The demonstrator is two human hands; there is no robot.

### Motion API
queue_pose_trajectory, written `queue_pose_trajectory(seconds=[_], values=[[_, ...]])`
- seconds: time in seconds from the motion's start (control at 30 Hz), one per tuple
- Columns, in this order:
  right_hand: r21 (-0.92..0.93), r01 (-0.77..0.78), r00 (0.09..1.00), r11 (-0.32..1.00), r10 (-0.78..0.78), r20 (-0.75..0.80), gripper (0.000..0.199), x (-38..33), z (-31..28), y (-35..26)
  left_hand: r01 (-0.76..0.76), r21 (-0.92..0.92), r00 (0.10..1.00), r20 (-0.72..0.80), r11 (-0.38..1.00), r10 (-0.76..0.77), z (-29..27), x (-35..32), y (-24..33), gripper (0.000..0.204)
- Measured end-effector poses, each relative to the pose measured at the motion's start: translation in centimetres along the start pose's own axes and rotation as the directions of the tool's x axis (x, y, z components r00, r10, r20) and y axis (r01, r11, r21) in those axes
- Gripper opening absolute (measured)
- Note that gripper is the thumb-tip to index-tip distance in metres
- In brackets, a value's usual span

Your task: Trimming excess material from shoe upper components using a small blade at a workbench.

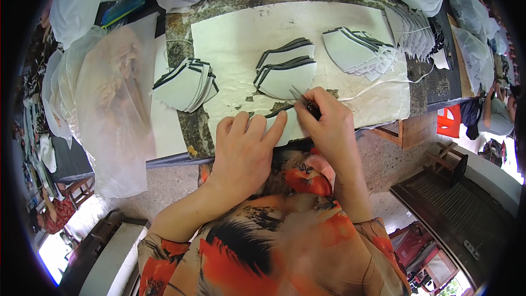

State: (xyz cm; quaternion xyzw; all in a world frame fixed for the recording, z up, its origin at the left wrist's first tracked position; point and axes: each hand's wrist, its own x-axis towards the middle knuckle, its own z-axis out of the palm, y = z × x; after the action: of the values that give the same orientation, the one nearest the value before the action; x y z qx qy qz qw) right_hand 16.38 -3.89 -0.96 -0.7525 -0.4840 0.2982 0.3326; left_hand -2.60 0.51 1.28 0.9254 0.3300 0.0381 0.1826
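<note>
Four stacks of white pieces (287, 71) dot the paper-covered table (181, 27).

White fan-shaped pieces (285, 71) w/ dark grey-black edging; same colouring on stack at left (183, 85) and stack at right (359, 49). Work sheet (241, 27) off-white, over mottled grey-green table (181, 38). Garment (285, 241): orange-red, black and cream floral print. Plastic bags (104, 98) translucent white. Crate (449, 121) red. Bench (460, 208) dark brown.

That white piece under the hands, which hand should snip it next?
Probably the right hand: it holds the small scissors at the white piece, while the left hand lies flat, pinning it down.
</note>
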Motion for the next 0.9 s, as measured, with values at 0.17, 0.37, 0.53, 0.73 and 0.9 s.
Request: queue_pose_trajectory(seconds=[0.17,0.37,0.53,0.73,0.9], values=[[-0.073,-0.034,0.999,0.997,0.031,-0.030,0.016,-0.4,0.2,-0.1,0.043,-0.060,0.997,-0.060,0.997,-0.047,0.8,-0.1,-0.3,0.056],[-0.192,-0.032,0.999,0.981,0.027,-0.027,0.017,-0.5,0.3,-0.5,0.117,-0.145,0.976,-0.165,0.982,-0.141,1.4,-1.0,-0.7,0.051],[-0.093,-0.002,0.999,0.996,-0.003,-0.048,0.021,-1.0,-0.4,0.4,0.103,-0.151,0.971,-0.199,0.983,-0.133,2.6,-1.9,-1.2,0.048],[0.202,-0.229,0.964,0.952,0.193,0.185,0.032,-0.8,-2.6,-0.1,0.031,-0.153,0.958,-0.278,0.988,-0.073,3.9,-2.7,-2.0,0.043],[0.073,-0.246,0.931,0.967,0.214,0.297,0.036,-0.9,-2.5,-0.6,0.004,-0.233,0.957,-0.281,0.972,-0.072,3.8,-2.4,-2.2,0.046]])
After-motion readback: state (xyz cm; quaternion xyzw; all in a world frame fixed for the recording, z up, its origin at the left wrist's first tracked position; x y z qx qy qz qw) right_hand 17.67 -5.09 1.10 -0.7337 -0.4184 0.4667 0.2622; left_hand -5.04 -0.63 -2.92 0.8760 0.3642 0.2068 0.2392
